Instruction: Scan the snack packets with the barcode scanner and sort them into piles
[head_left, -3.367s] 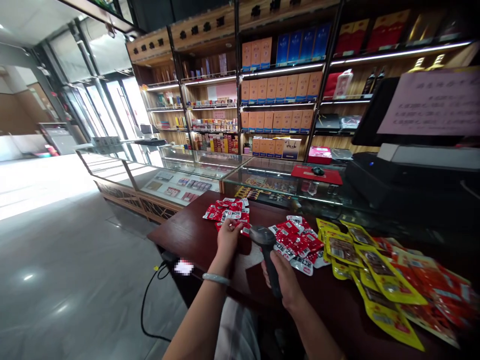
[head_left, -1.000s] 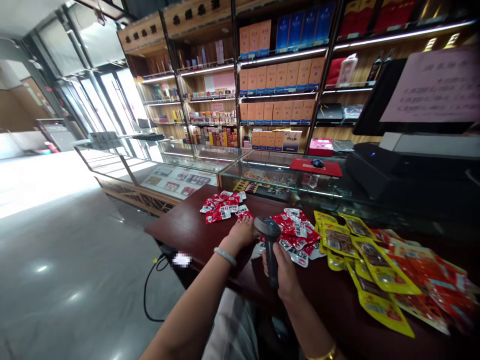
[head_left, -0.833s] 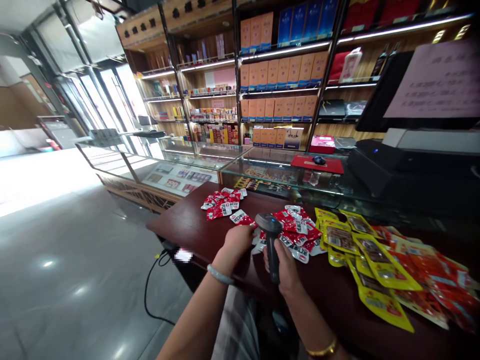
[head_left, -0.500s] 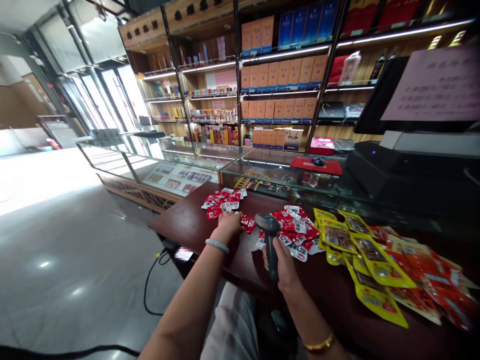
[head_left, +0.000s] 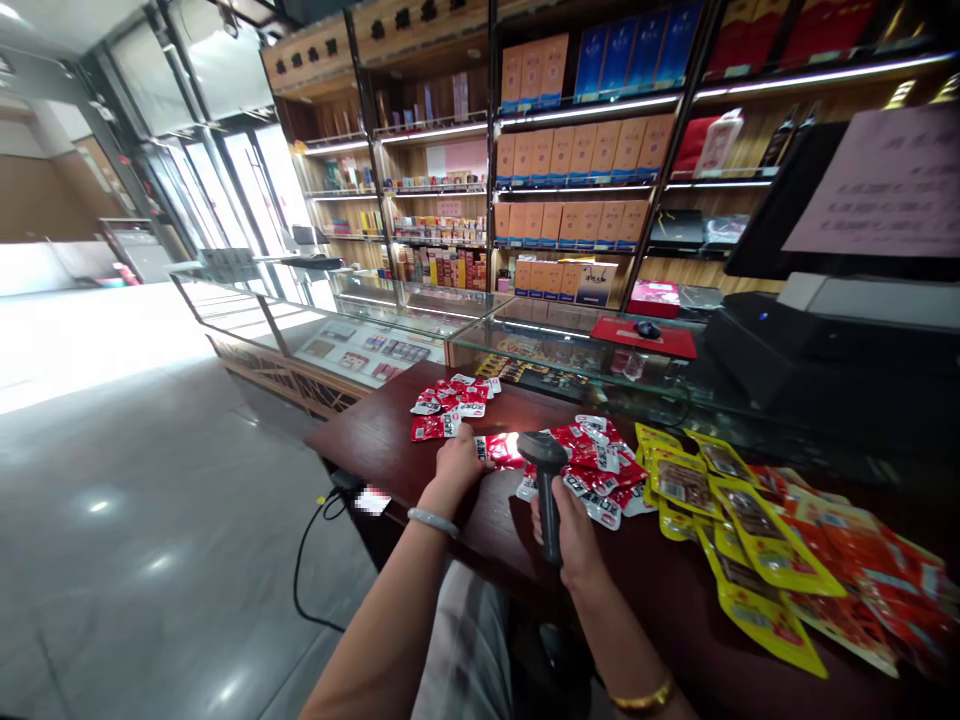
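My right hand [head_left: 571, 535] is wrapped round the handle of a dark grey barcode scanner [head_left: 550, 500]. Bright light falls on a small red and white snack packet [head_left: 499, 450] just left of the scanner's head. My left hand [head_left: 459, 462] is closed on that packet's left end, its fingertips partly hidden. Beyond the left hand lies a loose pile of similar red packets [head_left: 472, 396]. A second red and white pile [head_left: 596, 455] spreads behind and right of the scanner.
Yellow snack packets [head_left: 682, 480] and orange-red packets [head_left: 862, 540] cover the right of the dark wooden table [head_left: 375, 425]. Behind stands a glass display counter [head_left: 480, 325] with a red mouse pad [head_left: 675, 340]. A monitor [head_left: 757, 230] is at the right. A black cable [head_left: 296, 570] hangs at the left.
My left hand has drawn back slightly from the far pile and now grips a packet. Light has come on over the packet. The view has shifted a little left.
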